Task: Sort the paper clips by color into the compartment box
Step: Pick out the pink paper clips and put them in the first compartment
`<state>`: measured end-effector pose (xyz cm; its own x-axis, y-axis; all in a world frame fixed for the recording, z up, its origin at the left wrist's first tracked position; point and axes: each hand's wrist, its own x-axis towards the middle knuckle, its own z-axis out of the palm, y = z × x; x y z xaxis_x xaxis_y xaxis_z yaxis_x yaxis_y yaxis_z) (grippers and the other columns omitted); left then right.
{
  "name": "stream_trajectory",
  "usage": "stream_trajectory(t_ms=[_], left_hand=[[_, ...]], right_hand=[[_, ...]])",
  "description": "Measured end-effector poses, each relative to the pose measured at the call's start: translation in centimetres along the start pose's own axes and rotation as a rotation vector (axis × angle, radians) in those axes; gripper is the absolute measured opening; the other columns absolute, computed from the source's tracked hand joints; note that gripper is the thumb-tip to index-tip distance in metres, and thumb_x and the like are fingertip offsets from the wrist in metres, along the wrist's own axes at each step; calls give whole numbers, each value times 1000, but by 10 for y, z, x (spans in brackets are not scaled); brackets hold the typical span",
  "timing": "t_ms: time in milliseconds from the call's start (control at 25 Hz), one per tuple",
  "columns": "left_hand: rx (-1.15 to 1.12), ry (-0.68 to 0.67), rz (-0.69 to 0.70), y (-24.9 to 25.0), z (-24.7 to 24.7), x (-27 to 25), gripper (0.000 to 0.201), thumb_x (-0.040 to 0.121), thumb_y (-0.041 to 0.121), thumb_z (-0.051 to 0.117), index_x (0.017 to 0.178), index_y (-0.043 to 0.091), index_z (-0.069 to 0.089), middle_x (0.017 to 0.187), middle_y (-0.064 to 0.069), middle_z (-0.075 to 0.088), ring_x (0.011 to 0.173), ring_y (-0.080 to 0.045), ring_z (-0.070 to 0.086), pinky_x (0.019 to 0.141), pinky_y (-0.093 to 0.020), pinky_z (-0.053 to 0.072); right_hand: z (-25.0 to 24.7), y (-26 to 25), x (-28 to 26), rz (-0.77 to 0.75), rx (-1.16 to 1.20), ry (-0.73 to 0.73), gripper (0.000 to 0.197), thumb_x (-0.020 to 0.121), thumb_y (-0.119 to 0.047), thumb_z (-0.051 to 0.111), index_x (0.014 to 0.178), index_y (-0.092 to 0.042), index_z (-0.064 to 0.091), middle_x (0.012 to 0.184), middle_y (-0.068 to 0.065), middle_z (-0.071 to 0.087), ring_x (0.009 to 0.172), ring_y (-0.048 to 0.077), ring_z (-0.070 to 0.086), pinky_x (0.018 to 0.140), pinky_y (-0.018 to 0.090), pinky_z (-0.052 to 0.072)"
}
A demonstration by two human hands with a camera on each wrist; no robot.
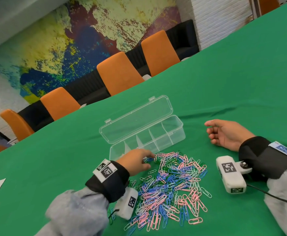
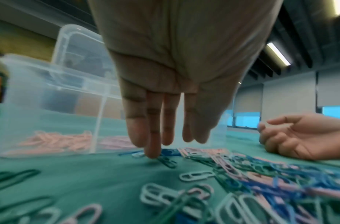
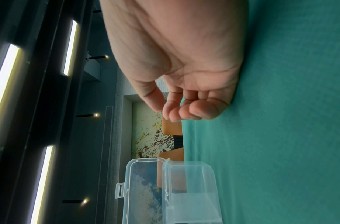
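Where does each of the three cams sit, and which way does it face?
Head: on the head, looking down at the paper clips and compartment box; both hands and grey sleeves show.
Left wrist: under the left hand, low over the table, facing its fingers touching clips.
Right wrist: rolled sideways by the right hand, resting on the green cloth.
Shared: all three see the box.

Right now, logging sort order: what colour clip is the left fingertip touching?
Blue paper clip; clearest in the left wrist view.
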<state>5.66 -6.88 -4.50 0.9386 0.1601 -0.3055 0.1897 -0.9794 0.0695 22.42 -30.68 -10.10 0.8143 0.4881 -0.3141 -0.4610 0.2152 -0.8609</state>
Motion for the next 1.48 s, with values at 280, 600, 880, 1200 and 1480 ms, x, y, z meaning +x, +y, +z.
stream_trajectory(t_ms=[280,600,880,1200,1480], left_hand=[[148,-37,62,30,8,11,45,95,19,49,139,24,43,136,-3,50,119,-20,51,103,-34,40],[-80,96,8,12,-9,-5,19,92,9,52,104,16,66,100,5,65,76,-5,54,77,-16,41],[8,-108,52,10,7,4,17,84,20,69,99,22,60,89,10,58,78,-9,52,68,-19,40],[-121,-40,49,-6,12,-4,20,87,21,65,73,25,52,74,12,56,67,-1,50,67,-14,44],[-696,118,-69,-33,15,-31,10,87,6,62,82,11,55,63,4,60,55,-6,55,57,-19,47]], right_hand=[[1,0,1,5,17,-2,15,93,-14,46,81,-15,54,52,0,49,39,9,42,36,15,34],[2,-1,-1,2,-11,-12,15,94,-15,44,82,-15,53,61,2,45,49,13,39,36,18,34],[1,0,0,5,0,-1,13,93,-15,47,82,-15,54,58,1,47,43,11,41,36,17,35],[1,1,0,0,-11,-5,14,94,-14,46,83,-15,54,61,2,46,47,12,39,36,17,34],[1,0,-2,1,-26,1,14,94,-14,46,81,-14,53,62,3,45,50,14,38,35,17,35]])
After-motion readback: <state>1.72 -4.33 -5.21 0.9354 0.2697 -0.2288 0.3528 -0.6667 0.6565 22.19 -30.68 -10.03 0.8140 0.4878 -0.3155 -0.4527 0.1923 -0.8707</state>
